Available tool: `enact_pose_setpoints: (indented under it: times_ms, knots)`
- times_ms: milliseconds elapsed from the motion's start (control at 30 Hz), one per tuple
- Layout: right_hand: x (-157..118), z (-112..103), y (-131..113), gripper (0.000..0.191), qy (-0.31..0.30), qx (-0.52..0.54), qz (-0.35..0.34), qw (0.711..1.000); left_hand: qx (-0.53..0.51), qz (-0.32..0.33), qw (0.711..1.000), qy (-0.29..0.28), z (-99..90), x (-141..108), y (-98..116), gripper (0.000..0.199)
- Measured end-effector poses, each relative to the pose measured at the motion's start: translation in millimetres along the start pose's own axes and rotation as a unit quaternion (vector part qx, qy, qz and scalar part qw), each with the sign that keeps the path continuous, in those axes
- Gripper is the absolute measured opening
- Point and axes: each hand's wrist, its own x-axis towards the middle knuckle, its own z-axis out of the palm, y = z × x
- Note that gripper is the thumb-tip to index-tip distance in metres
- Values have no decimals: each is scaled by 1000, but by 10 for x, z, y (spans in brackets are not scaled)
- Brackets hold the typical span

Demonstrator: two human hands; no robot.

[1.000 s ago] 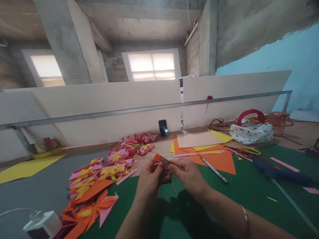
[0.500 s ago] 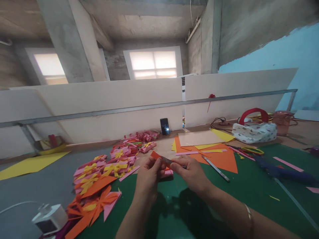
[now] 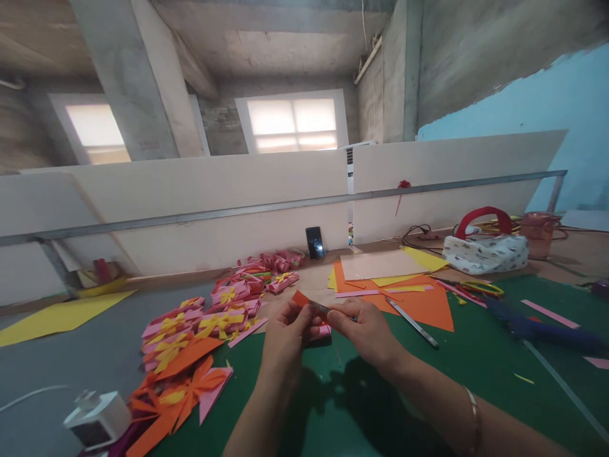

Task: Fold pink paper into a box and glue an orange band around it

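Note:
My left hand (image 3: 289, 330) pinches a small piece of orange paper (image 3: 299, 298) at the middle of the view. Close beside it, my right hand (image 3: 362, 327) grips a thin, dark, pen-like tool (image 3: 320, 307) whose front end lies against the orange paper. Below and behind the fingers, a folded pink piece (image 3: 324, 331) rests on the green mat (image 3: 333, 406), partly hidden. To the left lie several pink paper pieces with yellow bows (image 3: 221, 322) and orange paper petals (image 3: 190, 390).
Orange sheets (image 3: 423, 308), a silver pen (image 3: 412, 322) and yellow-handled scissors (image 3: 488, 289) lie to the right, with a blue glue gun (image 3: 542, 330) beyond. A phone (image 3: 314, 242) leans at the back. A white charger (image 3: 98, 419) sits front left; a fabric bag (image 3: 485, 252) stands back right.
My left hand and the orange paper have shifted slightly right. My right hand has barely moved and keeps its grip on the tool.

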Motion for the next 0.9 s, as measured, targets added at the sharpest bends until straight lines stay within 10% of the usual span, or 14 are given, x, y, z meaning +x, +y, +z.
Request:
enact_pose_setpoints:
  times_ms: [900]
  knots:
    - [0, -36, -80, 28, 1, 84, 31, 996, -44, -40, 998, -17, 12, -40, 122, 28]
